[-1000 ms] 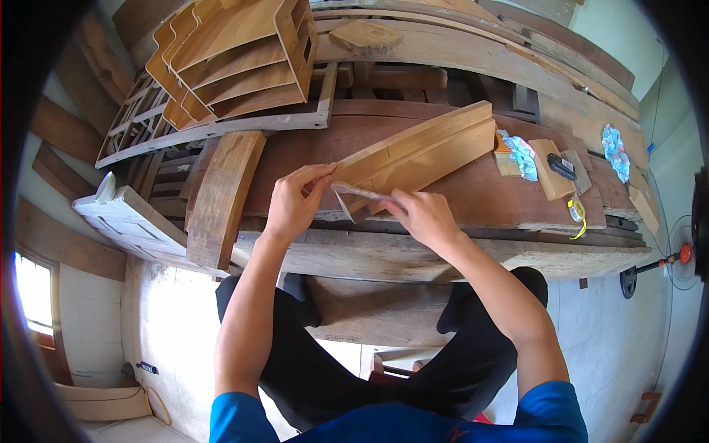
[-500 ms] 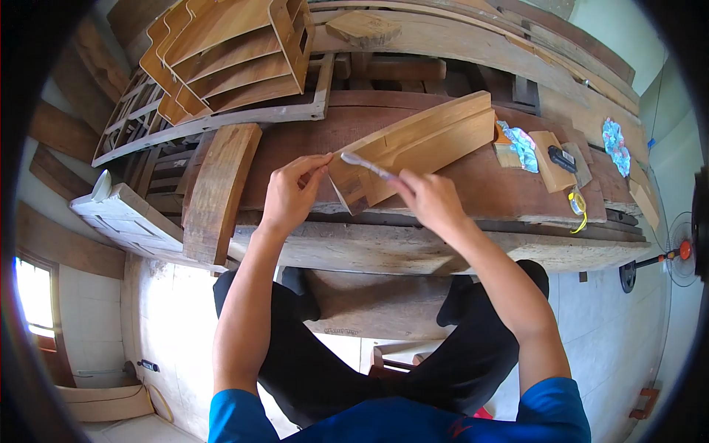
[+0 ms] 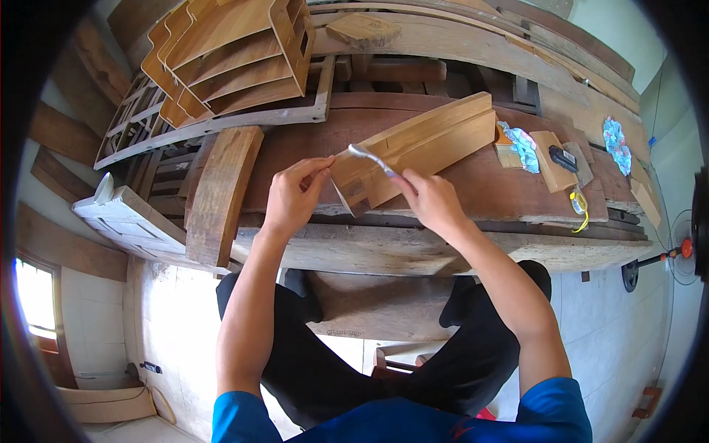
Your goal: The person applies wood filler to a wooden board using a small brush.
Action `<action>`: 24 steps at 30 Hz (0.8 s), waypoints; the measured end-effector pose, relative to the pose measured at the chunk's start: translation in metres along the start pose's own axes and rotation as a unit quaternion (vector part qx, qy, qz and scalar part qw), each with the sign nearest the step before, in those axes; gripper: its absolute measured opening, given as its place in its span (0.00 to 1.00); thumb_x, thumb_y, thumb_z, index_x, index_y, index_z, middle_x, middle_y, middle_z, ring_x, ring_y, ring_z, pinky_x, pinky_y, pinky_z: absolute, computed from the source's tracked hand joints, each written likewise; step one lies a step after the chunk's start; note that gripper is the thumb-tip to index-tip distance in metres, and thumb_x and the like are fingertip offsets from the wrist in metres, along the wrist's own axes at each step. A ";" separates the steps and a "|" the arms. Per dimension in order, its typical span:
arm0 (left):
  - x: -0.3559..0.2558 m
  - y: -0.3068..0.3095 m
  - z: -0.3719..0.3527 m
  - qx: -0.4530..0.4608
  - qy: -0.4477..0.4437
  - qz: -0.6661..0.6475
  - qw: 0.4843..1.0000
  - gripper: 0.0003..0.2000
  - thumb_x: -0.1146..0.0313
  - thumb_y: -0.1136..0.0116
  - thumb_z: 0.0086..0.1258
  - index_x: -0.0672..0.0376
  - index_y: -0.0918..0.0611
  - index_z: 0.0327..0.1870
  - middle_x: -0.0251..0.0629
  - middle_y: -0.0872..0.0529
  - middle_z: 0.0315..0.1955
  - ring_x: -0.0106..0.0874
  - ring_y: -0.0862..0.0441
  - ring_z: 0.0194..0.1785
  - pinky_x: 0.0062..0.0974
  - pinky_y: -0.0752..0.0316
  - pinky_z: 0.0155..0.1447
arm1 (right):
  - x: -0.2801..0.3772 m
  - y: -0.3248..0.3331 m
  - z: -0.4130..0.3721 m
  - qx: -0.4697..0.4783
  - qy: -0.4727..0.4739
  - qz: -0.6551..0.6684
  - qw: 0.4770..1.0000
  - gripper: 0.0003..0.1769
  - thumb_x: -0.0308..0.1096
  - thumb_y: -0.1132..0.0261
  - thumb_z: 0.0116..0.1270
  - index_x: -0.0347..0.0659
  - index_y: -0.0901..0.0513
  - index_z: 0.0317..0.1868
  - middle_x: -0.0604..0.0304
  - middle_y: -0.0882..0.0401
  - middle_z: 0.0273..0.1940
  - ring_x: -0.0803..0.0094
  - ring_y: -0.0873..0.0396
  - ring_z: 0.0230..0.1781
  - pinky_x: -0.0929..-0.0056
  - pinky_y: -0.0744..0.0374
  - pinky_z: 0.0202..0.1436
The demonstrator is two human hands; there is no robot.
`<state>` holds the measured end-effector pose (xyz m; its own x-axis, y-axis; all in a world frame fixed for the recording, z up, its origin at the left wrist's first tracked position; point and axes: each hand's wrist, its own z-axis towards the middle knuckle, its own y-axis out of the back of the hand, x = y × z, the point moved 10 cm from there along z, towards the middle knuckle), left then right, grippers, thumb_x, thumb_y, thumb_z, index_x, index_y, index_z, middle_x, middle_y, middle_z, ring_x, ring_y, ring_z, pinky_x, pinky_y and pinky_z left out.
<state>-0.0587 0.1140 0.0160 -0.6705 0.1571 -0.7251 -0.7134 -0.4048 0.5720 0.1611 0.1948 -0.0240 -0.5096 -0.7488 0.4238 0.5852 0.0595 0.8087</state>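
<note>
A long grooved wooden piece point(image 3: 436, 144) lies at a slant on the dark wooden bench. The thumb and fingers of my left hand point(image 3: 294, 193) are closed in a pinch at its upper left corner. My right hand point(image 3: 430, 201) grips the handle of a slim toothbrush point(image 3: 378, 159). The brush's pale head is over the upper edge of the wood, a little to the right of my left fingertips. A dark notch shows at the near left end of the piece.
A thick plank point(image 3: 225, 193) lies to the left, with a tiered wooden rack point(image 3: 236, 66) behind it. On the right are crumpled blue cloths point(image 3: 523, 148), a wood block point(image 3: 545, 159) bearing a black tool point(image 3: 563, 159), and a yellow tape measure point(image 3: 579, 201).
The toothbrush head has moved slightly up and right along the wood's edge, and its handle is held at a steeper angle. My left hand stays at the corner.
</note>
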 end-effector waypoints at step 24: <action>-0.001 0.000 0.000 0.000 -0.002 -0.001 1.000 0.12 0.75 0.33 0.78 0.60 0.08 0.59 0.40 0.05 0.48 0.24 0.16 0.39 0.25 0.19 0.46 | 0.010 -0.001 0.000 -0.023 0.038 0.009 0.999 0.18 0.46 0.33 0.81 0.41 0.16 0.37 0.48 0.15 0.23 0.47 0.14 0.22 0.51 0.18 0.27</action>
<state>-0.0582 0.1134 0.0167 -0.6701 0.1616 -0.7245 -0.7146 -0.4046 0.5707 0.1553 0.1872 -0.0207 -0.4515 -0.7954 0.4044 0.6222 0.0442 0.7816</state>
